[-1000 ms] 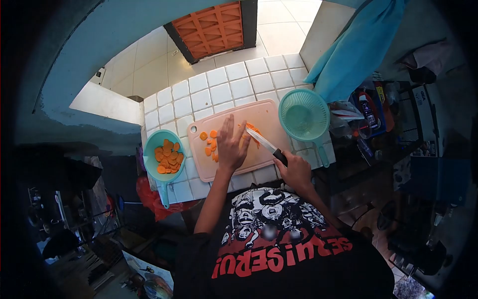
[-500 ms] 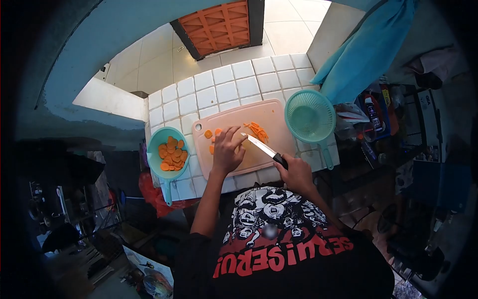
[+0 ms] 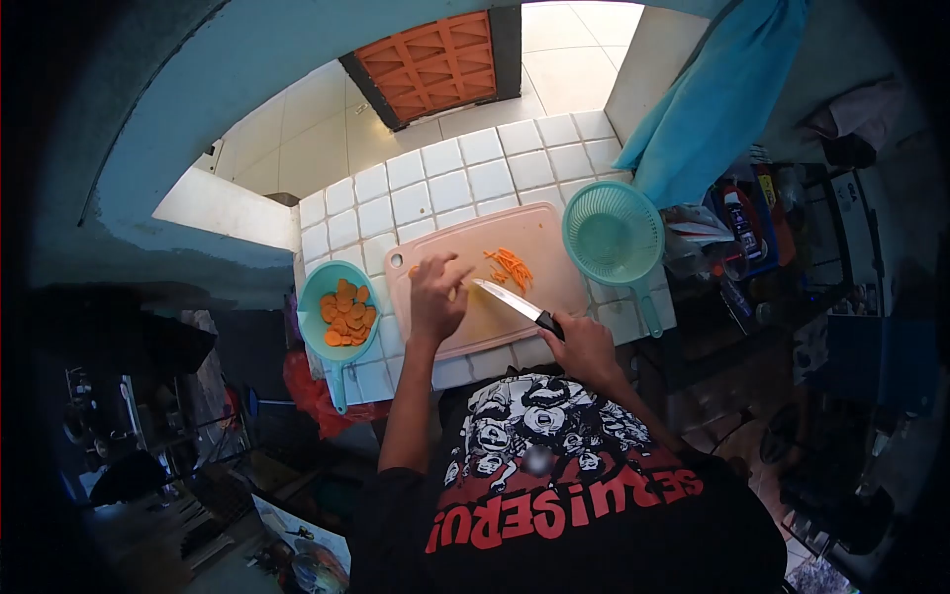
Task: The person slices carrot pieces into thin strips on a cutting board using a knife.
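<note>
My right hand [image 3: 586,348] is closed round the black handle of a knife [image 3: 507,300], whose blade points left and away over the pink cutting board [image 3: 465,337]. Beyond the blade lies a small pile of thin carrot strips [image 3: 512,267]. My left hand [image 3: 437,299] is over the left half of the board, its fingers apart and holding nothing I can see. It covers most of the carrot slices there; a bit of orange shows by its fingertips. A green colander [image 3: 309,315] to the left holds several round carrot slices [image 3: 346,315].
Another green colander [image 3: 612,238] stands right of the board, its handle towards me. White tiles [image 3: 455,158] form the counter. A blue curtain [image 3: 717,109] hangs at the back right. A red plastic bag [image 3: 322,396] is below the counter's left edge.
My left hand has shifted slightly left, away from the knife tip, and its fingers have spread over the slices. The knife has moved a little left and lower.
</note>
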